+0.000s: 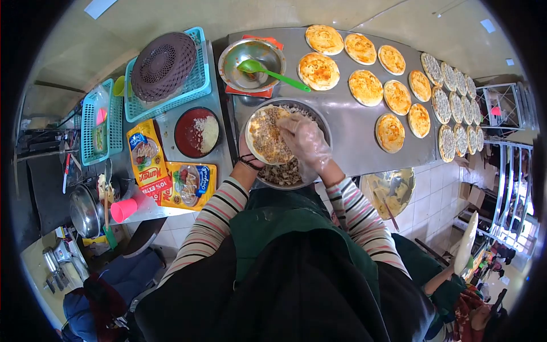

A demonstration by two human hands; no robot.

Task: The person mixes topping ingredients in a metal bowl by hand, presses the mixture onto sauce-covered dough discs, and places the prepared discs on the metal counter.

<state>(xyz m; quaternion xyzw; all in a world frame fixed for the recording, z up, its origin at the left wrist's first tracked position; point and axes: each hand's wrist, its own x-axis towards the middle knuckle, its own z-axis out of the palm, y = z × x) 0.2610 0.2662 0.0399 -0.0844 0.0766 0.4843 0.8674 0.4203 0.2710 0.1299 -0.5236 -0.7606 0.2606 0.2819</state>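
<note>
My left hand (245, 149) holds up a round pizza base (261, 137) from its left edge and underneath; most of its fingers are hidden. Orange sauce and crumbly brown topping partly cover the base. My right hand (307, 142), in a clear plastic glove, is closed with bunched fingers over the right part of the base, at the topping. How much topping is inside the fingers is hidden. Directly under both hands stands a wide metal bowl (327, 128) with more of the crumbly topping (285, 172).
Sauced bases (366, 88) lie in rows on the metal table (347, 154), with topped ones (447, 142) farther right. A steel bowl (225, 60) holds a green spoon (279, 75). At left are a pan of red sauce and white shreds (191, 132), yellow packets (191, 185) and turquoise baskets (203, 85). Another person's hand (441, 279) holds a white dough round (466, 245).
</note>
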